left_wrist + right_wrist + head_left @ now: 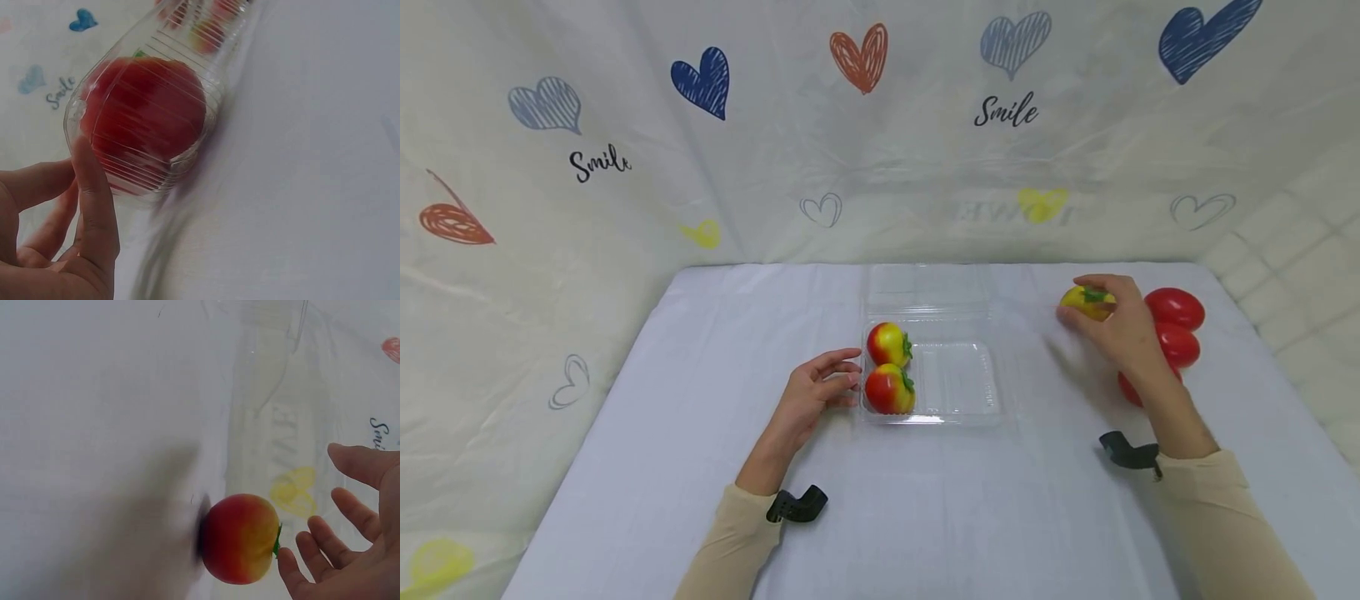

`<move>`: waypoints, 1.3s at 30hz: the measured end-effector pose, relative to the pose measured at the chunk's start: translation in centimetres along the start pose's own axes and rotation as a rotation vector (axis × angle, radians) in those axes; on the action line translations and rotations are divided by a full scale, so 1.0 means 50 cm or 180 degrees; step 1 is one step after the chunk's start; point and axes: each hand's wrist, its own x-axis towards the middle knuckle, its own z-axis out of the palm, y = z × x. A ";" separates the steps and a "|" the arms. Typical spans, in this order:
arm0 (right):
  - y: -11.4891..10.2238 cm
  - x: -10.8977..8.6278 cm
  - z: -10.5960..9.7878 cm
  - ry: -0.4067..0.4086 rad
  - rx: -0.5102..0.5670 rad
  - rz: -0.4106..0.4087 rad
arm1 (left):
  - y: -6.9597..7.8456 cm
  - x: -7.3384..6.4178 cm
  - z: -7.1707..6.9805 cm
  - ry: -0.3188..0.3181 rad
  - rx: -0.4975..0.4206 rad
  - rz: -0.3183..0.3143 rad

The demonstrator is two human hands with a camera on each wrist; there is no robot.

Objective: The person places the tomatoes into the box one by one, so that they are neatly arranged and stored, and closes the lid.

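Observation:
A clear plastic clamshell box (955, 379) lies with its lid folded back. Two red-and-yellow toy fruits with green leafy tops, a rear one (887, 343) and a front one (889, 389), sit along its left side. My left hand (811, 392) is at the box's left wall; in the left wrist view its fingertips (84, 150) touch the clear edge, fingers mostly straight. Over at the right, my right hand (1116, 321) is spread above another such fruit (240, 539), which stands on the cloth. Its fingers are apart, with one fingertip close by the green top.
Three smooth red rounded objects, including one at the back (1176, 309), are grouped to the right of my right hand, partly hidden by the forearm. A white cloth (880, 508) covers the table. Behind it hangs a pale sheet (917, 167) printed with hearts.

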 end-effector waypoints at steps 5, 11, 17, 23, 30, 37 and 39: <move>0.001 0.007 -0.008 -0.0012 0.0000 0.0085 | 0.001 -0.001 0.001 0.0024 0.0002 -0.0017; 0.005 0.020 -0.015 -0.0014 -0.0023 0.0084 | 0.001 -0.001 0.001 0.0025 -0.0022 -0.0026; 0.019 0.030 -0.022 -0.0060 -0.0095 0.0141 | 0.001 -0.001 0.002 0.0020 -0.0036 -0.0024; 0.035 0.040 -0.026 -0.0246 -0.0175 0.0264 | 0.002 -0.001 0.004 0.0025 -0.0029 -0.0036; 0.048 0.051 -0.026 -0.0583 -0.0260 0.0253 | 0.000 0.001 0.003 0.0022 -0.0042 -0.0025; 0.048 0.056 -0.021 -0.0842 -0.0323 0.0175 | 0.000 0.001 0.001 0.0019 -0.0039 -0.0016; 0.048 0.056 -0.019 -0.0919 -0.0365 0.0150 | 0.000 0.001 0.001 0.0012 -0.0040 -0.0020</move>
